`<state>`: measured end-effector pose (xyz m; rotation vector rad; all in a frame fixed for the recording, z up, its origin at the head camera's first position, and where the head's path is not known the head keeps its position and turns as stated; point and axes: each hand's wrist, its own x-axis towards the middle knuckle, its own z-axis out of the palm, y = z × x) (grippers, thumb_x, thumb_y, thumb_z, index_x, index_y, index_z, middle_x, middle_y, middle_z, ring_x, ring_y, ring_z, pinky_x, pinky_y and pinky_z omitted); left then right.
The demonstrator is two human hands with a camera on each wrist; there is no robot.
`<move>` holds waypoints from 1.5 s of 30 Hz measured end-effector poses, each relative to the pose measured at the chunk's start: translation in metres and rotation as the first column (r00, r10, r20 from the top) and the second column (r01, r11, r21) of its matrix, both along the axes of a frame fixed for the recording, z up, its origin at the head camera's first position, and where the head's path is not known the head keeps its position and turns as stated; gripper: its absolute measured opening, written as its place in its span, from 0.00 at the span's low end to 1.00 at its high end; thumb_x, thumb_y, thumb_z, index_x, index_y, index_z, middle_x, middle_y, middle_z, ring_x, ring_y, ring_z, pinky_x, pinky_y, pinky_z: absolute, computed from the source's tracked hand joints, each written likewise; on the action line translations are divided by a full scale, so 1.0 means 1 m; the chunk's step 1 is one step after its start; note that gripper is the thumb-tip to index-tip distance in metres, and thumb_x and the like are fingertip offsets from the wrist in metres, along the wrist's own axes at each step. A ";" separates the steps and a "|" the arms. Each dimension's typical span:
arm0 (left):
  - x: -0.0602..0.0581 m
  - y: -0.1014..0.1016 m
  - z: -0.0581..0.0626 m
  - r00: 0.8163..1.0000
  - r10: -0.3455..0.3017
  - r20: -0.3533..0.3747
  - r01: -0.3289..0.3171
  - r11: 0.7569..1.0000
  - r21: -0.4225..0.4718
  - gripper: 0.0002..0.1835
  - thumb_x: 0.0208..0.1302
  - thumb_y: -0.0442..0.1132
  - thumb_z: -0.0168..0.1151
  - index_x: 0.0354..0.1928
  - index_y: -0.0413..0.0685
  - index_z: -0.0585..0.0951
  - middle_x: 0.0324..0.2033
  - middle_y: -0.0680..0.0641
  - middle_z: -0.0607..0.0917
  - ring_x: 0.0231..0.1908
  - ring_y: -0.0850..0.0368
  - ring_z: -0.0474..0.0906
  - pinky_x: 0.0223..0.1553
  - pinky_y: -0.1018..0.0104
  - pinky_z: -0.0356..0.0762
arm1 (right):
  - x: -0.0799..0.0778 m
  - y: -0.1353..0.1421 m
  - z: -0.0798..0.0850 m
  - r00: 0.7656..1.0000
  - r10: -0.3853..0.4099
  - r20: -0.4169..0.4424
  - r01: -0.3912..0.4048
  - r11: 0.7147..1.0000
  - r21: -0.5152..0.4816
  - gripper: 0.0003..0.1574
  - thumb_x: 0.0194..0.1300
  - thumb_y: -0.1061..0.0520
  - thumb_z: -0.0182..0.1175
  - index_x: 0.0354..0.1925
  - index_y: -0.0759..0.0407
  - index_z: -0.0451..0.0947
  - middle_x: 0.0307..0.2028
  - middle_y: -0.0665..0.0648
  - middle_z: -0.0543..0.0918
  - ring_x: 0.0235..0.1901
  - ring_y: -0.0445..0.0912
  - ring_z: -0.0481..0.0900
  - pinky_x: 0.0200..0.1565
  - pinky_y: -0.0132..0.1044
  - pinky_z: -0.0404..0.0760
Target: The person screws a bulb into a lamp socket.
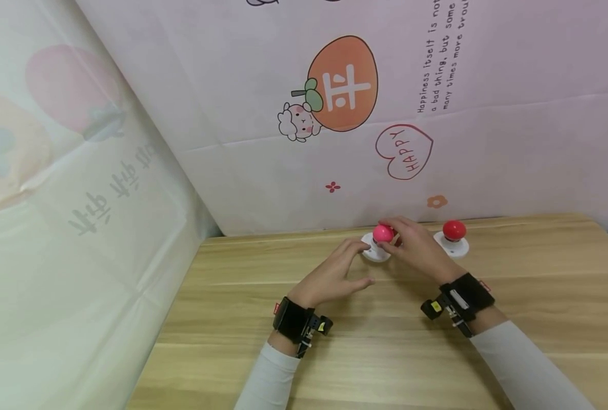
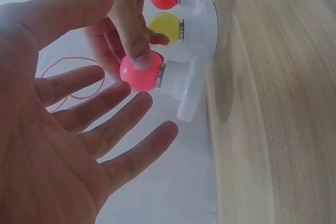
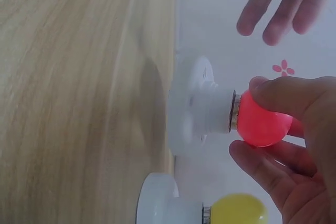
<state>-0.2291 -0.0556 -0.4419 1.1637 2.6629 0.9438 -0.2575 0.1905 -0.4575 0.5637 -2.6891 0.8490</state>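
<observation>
A pink light bulb (image 1: 383, 233) stands upright in a round white lamp holder (image 1: 374, 254) near the back of the table. My right hand (image 1: 419, 245) pinches the bulb between thumb and fingers. In the right wrist view a strip of the metal screw base (image 3: 235, 111) shows between the glass and the socket. On the holder's left side my left hand (image 1: 331, 276) is spread, fingertips close to the holder's rim and nothing in its grasp. The left wrist view shows its palm (image 2: 47, 140) facing the pink bulb.
A yellow bulb (image 2: 167, 28) in its own holder stands beside the pink one, hidden behind the right hand in the head view. Farther right is a red bulb (image 1: 455, 230) on a white holder (image 1: 452, 248). A printed cloth (image 1: 262, 182) hangs behind the wooden table (image 1: 386, 364).
</observation>
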 end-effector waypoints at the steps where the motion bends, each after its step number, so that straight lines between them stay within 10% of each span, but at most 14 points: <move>1: 0.000 0.000 0.000 1.000 -0.001 0.000 0.001 1.000 0.001 0.36 0.73 0.48 0.70 0.76 0.45 0.67 0.73 0.50 0.69 0.74 0.56 0.69 0.75 0.61 0.70 | -0.001 0.000 -0.001 1.000 -0.004 0.005 0.004 1.000 0.007 0.35 0.68 0.56 0.74 0.68 0.64 0.76 0.59 0.65 0.84 0.43 0.52 0.87 0.47 0.49 0.89; 45: 0.000 -0.002 0.002 1.000 0.004 0.017 -0.004 1.000 -0.010 0.34 0.74 0.46 0.68 0.76 0.45 0.68 0.73 0.51 0.70 0.73 0.57 0.70 0.76 0.62 0.69 | -0.010 -0.009 -0.005 0.998 -0.065 0.011 0.063 0.986 0.157 0.36 0.69 0.56 0.72 0.69 0.69 0.74 0.61 0.73 0.82 0.59 0.66 0.84 0.59 0.61 0.84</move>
